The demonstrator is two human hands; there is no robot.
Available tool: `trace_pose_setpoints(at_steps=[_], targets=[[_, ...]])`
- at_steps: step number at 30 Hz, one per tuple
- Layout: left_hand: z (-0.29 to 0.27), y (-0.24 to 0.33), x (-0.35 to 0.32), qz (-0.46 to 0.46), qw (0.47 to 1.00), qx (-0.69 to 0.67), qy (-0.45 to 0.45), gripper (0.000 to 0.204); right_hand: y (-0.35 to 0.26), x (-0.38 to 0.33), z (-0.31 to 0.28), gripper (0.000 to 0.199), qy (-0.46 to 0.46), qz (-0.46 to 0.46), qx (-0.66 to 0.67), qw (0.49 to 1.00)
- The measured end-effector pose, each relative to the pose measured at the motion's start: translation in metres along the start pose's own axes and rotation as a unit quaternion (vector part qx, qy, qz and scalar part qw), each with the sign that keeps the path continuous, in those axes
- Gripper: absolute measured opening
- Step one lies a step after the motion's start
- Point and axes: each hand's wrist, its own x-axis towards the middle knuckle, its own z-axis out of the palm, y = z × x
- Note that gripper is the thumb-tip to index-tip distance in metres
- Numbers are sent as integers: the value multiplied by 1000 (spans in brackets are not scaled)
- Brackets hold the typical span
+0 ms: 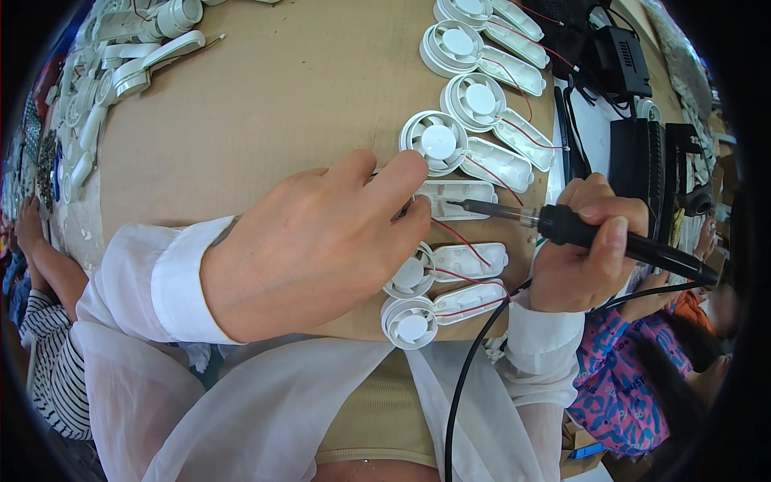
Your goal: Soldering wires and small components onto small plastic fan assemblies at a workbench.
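Observation:
My right hand point(590, 249) grips a soldering iron point(578, 229) by its black handle. The iron's tip points left over the open battery compartment of a small white handheld fan point(479, 193), and I cannot tell whether it touches. My left hand point(321, 233) covers the round head of that same fan with its fingers bent and closed around it; what lies beneath the fingers is hidden. Just past it sits another white fan point(438, 143) with a red wire over its handle. Two more white fans point(408, 277) point(412, 325) lie nearer to me.
Several more white fans point(479, 98) line the right side of the tan tabletop point(265, 96). White fan parts point(132, 76) are heaped at the far left. Black devices and cables point(622, 64) stand at the right. The iron's black cord point(468, 361) hangs over my lap. Other people sit on both sides.

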Motion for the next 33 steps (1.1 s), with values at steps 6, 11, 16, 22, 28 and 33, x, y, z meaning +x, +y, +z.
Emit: trace_pose_setpoints(at_steps=[6,11,16,22,28,33], targets=[[-10,0,6,-7,1000,-9,-18,37,-16,49,-34,21,-2,22,-8,1000],[-22,-12,26,0,1000,11,11,36,-14,59,-45,21,-1,-3,30,1000],[-17,-20,50,17,998,48,23,34,7,44,-26,21,47,-39,-53,997],[-11,-21,65,6,999,44,-7,31,18,44,-23,22,68,-33,-87,993],[-4,-28,73,2,999,38,-9,30,26,49,-24,21,57,-28,-91,994],[-7,-26,74,-25,999,-8,-46,31,27,48,-22,20,49,-11,-96,994]])
